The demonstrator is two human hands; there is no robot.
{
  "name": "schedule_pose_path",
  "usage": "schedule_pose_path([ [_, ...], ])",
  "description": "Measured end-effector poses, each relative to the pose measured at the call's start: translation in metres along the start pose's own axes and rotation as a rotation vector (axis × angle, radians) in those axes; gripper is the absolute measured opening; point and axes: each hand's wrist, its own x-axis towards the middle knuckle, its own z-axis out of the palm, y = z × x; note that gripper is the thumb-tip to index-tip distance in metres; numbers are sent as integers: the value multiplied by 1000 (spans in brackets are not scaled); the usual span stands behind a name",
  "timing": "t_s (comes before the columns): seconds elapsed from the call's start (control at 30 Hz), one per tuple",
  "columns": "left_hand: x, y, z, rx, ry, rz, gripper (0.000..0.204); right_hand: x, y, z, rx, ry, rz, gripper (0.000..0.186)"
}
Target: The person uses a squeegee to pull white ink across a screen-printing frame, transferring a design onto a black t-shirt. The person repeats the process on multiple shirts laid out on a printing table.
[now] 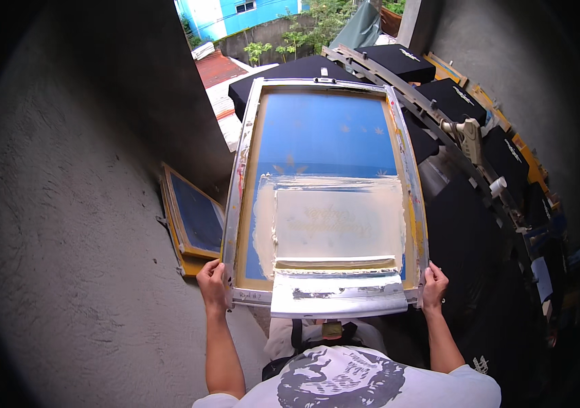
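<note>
Left hand (pixel 212 284) pinches the left rail of a silver screen-printing frame (pixel 249 296) close to its near corner, and the right hand (pixel 434 285) pinches the opposite rail on the right; from my remote station, the fingers curled underneath are hidden. That frame sits mid-scene, between the hands and in front of the torso, though I can't tell whether anything supports it below.

On progress, I read the inking as well along: cream ink (pixel 337 211) covers much of the near half of the blue mesh (pixel 324 129), lettering shows faintly through it, and the far part is bare of ink. One squeegee (pixel 337 296) lies across the near end, touched by neither hand. What is left, I judge, is placing the frame, since both hands are occupied holding it.

My count: two hands, one held frame, one squeegee, at least two spare screens (pixel 191 211) leaning at left, one beige heat-gun-shaped tool (pixel 470 139) and one white cup (pixel 498 185) at right. I make out at least four black fabric panels (pixel 395 62) with white prints on the right; others overlap too much to number.
</note>
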Motion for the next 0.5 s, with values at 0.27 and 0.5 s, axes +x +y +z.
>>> schedule_pose_path([
  [0.27, -4, 26, 15, 76, 30, 11, 26, 5, -8, 8, 108, 9, 22, 35],
  [0.5, -3, 5, 14, -25, 21, -24, 22, 2, -11, 5, 89, -15, 27, 34],
])
